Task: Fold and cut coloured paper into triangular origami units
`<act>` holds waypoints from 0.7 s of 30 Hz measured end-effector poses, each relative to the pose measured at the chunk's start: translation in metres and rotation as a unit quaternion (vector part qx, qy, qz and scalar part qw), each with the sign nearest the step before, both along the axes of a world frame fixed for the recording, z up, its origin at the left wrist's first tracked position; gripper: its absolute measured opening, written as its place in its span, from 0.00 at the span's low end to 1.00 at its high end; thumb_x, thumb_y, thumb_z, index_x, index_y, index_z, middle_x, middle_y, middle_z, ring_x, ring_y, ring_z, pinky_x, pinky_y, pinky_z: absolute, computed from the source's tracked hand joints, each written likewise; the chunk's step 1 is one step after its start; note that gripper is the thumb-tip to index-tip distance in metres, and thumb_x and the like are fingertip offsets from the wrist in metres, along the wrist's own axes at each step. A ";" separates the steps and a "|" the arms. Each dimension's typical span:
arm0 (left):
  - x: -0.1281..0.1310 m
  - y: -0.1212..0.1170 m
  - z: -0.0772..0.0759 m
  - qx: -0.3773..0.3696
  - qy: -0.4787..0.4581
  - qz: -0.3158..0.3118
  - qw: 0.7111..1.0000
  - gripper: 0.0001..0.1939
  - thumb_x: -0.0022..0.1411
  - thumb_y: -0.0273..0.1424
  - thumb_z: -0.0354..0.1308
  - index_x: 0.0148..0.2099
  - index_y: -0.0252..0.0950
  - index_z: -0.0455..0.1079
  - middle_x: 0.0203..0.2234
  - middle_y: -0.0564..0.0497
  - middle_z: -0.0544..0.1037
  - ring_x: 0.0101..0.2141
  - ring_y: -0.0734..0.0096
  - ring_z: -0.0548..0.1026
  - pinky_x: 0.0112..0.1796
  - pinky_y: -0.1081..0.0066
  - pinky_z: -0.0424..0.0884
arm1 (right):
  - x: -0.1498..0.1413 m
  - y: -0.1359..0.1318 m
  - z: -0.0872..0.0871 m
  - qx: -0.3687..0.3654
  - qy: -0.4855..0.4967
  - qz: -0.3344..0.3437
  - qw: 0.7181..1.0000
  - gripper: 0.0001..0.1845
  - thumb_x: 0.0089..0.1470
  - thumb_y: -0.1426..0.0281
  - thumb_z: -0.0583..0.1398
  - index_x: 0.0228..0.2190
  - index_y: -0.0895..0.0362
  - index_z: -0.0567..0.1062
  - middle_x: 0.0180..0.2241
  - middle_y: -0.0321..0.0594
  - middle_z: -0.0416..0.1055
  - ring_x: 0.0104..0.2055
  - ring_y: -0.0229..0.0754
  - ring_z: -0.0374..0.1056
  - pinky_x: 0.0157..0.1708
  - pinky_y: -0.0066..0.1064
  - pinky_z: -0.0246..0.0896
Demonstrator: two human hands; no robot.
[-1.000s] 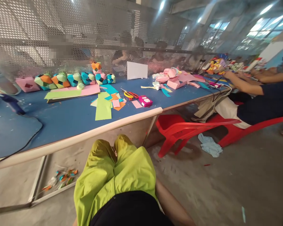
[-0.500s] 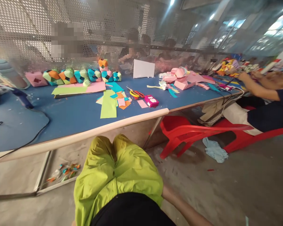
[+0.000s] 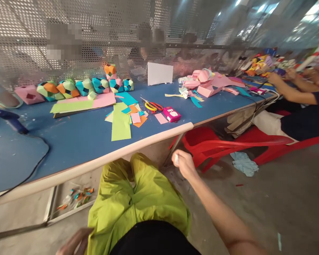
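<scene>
My right hand is raised just below the edge of the blue table, beside my knees in lime-green trousers. Its fingers are curled closed around a small white bit that I cannot make out. My left hand shows only partly at the bottom edge, blurred, next to my left thigh. On the table in front lie green, pink and orange paper pieces, yellow-and-red scissors and a small pink box.
A row of coloured paper polyhedra and a white card stand against the perforated metal screen. A black cable crosses the table's left. A red plastic chair stands to the right, where another person's arms work at the table. Paper scraps lie on the floor.
My right arm has swung up from beside my leg, bringing the closed hand near the table edge. My left hand has come into view at the bottom. The view shifted slightly.
</scene>
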State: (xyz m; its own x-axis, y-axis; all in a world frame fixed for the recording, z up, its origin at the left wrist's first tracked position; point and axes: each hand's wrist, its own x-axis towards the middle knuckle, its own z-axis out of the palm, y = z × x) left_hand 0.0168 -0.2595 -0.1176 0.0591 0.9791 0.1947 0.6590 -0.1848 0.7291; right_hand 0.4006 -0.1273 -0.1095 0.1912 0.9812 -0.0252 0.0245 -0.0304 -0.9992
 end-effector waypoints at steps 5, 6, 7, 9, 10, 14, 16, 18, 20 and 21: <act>0.081 0.099 0.052 0.075 -0.125 -0.049 0.988 0.09 0.60 0.34 0.57 0.43 0.40 0.75 0.36 0.47 0.81 0.37 0.63 0.79 0.40 0.67 0.75 | -0.085 0.072 0.056 0.066 0.089 0.079 0.991 0.07 0.45 0.66 0.53 0.21 0.56 0.66 0.18 0.31 0.59 0.19 0.32 0.52 0.20 0.24 0.48; 0.101 0.119 0.065 0.067 -0.192 -0.045 0.978 0.11 0.61 0.34 0.56 0.46 0.39 0.72 0.38 0.46 0.80 0.38 0.64 0.80 0.40 0.66 0.76 | -0.096 0.080 0.065 0.084 0.114 0.096 0.985 0.07 0.46 0.66 0.54 0.23 0.56 0.68 0.19 0.31 0.60 0.20 0.32 0.54 0.21 0.24 0.50; 0.119 0.138 0.076 0.059 -0.263 -0.040 0.962 0.14 0.61 0.35 0.57 0.48 0.38 0.70 0.41 0.45 0.79 0.40 0.63 0.79 0.41 0.66 0.76 | -0.105 0.086 0.072 0.102 0.135 0.109 0.980 0.07 0.47 0.66 0.56 0.25 0.56 0.70 0.21 0.32 0.63 0.22 0.32 0.56 0.22 0.24 0.53; 0.145 0.169 0.092 0.059 -0.372 -0.044 0.925 0.18 0.58 0.36 0.60 0.50 0.38 0.66 0.41 0.44 0.78 0.42 0.62 0.79 0.40 0.65 0.77 | -0.117 0.095 0.081 0.130 0.165 0.122 0.970 0.08 0.48 0.65 0.59 0.29 0.56 0.73 0.25 0.33 0.68 0.26 0.33 0.62 0.27 0.24 0.58; 0.151 0.182 0.095 0.064 -0.399 -0.032 0.914 0.18 0.57 0.36 0.61 0.49 0.39 0.66 0.39 0.46 0.78 0.38 0.64 0.79 0.37 0.67 0.77 | -0.120 0.098 0.083 0.137 0.169 0.123 0.968 0.09 0.49 0.64 0.61 0.31 0.56 0.74 0.27 0.34 0.71 0.28 0.34 0.64 0.30 0.25 0.60; 0.146 0.214 0.095 0.038 -0.430 0.002 0.902 0.10 0.58 0.36 0.61 0.38 0.36 0.69 0.27 0.51 0.77 0.25 0.72 0.76 0.29 0.70 0.74 | -0.124 0.113 0.078 0.126 0.155 0.124 0.972 0.12 0.51 0.60 0.62 0.33 0.56 0.76 0.29 0.37 0.75 0.31 0.38 0.69 0.33 0.29 0.65; 0.137 0.222 0.092 0.020 -0.440 0.011 0.897 0.09 0.58 0.36 0.61 0.35 0.35 0.69 0.23 0.53 0.75 0.24 0.74 0.73 0.29 0.71 0.72 | -0.124 0.121 0.076 0.119 0.153 0.127 0.973 0.13 0.52 0.59 0.61 0.34 0.56 0.77 0.30 0.38 0.77 0.33 0.40 0.71 0.35 0.31 0.67; 0.131 0.226 0.091 0.020 -0.440 0.034 0.897 0.08 0.58 0.35 0.61 0.34 0.36 0.69 0.23 0.54 0.74 0.23 0.75 0.71 0.28 0.73 0.70 | -0.124 0.128 0.077 0.120 0.124 0.122 0.977 0.13 0.53 0.59 0.60 0.36 0.55 0.77 0.32 0.39 0.78 0.35 0.41 0.73 0.36 0.32 0.68; 0.128 0.227 0.093 0.041 -0.415 0.061 0.907 0.08 0.58 0.35 0.61 0.33 0.36 0.70 0.23 0.55 0.73 0.25 0.76 0.70 0.28 0.75 0.68 | -0.125 0.132 0.080 0.137 0.060 0.119 0.982 0.13 0.55 0.61 0.59 0.37 0.55 0.77 0.35 0.40 0.78 0.37 0.42 0.73 0.38 0.31 0.68; 0.128 0.228 0.095 0.058 -0.397 0.065 0.914 0.07 0.59 0.35 0.61 0.33 0.36 0.70 0.24 0.55 0.72 0.26 0.76 0.70 0.29 0.75 0.67 | -0.126 0.133 0.082 0.146 0.030 0.127 0.981 0.13 0.56 0.62 0.58 0.38 0.55 0.76 0.36 0.40 0.78 0.38 0.41 0.73 0.38 0.30 0.68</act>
